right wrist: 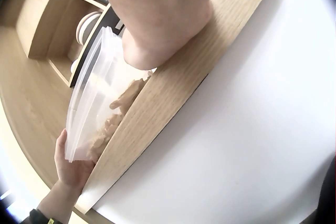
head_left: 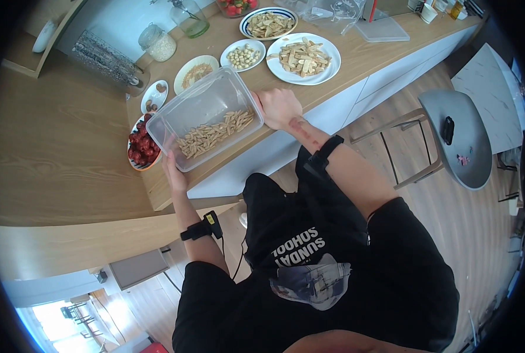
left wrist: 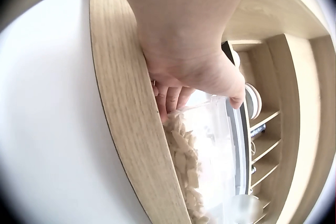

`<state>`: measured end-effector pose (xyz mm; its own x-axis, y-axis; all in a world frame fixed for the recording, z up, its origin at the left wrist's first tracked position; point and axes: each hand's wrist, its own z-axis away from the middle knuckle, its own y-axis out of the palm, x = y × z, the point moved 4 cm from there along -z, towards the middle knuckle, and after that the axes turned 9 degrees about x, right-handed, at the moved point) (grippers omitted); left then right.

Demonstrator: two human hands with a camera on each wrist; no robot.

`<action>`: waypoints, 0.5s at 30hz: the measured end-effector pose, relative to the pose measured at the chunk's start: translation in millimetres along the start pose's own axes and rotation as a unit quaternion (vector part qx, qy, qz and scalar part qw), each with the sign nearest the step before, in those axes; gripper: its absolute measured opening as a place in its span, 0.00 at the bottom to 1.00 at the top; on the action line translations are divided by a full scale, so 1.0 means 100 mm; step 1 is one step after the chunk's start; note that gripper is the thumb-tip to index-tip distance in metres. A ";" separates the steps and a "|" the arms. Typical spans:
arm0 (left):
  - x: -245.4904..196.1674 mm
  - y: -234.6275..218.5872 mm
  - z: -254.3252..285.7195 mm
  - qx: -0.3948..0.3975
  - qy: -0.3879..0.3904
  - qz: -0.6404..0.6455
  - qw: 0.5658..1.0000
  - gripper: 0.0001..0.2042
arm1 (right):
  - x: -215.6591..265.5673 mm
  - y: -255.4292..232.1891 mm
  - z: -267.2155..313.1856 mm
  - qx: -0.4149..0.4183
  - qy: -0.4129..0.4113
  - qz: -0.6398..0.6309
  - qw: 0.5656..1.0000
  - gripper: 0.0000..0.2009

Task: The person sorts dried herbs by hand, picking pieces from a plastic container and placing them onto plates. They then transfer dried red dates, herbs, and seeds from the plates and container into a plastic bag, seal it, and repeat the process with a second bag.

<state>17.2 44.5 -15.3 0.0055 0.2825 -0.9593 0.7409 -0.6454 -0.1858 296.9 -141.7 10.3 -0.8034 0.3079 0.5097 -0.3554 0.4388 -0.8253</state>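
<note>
A clear plastic container (head_left: 201, 105) is tilted over the counter's front edge. Pale, elongated dry pieces (head_left: 215, 134) lie heaped along its near side. At its left end my left hand (head_left: 175, 174) holds it, thumb up by the wall and fingers low at the corner; the left wrist view shows this hand (left wrist: 184, 71) from behind. My right hand (head_left: 279, 108) grips the opposite end, its fingertips hidden; in the right wrist view only the back of that hand (right wrist: 152, 45) shows.
Behind the container stand plates of pale strips (head_left: 303, 57), a bowl of similar strips (head_left: 268, 25), small whitish pieces (head_left: 243, 56) and a cream bowl (head_left: 183, 75). Dark red fruit (head_left: 143, 144) fills a bowl at left. Glass jars (head_left: 157, 44) line the wall. A grey chair (head_left: 459, 141) stands right.
</note>
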 end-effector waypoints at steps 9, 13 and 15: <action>0.08 0.00 -0.04 0.026 -0.005 -0.013 1.000 0.29 | 0.00 0.00 0.00 0.003 -0.023 0.010 1.000 0.26; 0.08 0.03 -0.06 0.026 -0.006 -0.031 0.999 0.29 | 0.00 -0.02 0.03 0.005 -0.022 0.001 1.000 0.26; 0.08 0.03 -0.06 0.022 -0.004 -0.041 0.999 0.29 | 0.01 -0.04 0.03 0.005 -0.024 0.001 1.000 0.25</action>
<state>23.8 48.7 -22.3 -0.0601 0.3301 -0.9420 0.7088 -0.6504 -0.2731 295.7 -145.9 13.6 -0.8263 0.2667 0.4961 -0.3591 0.4291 -0.8288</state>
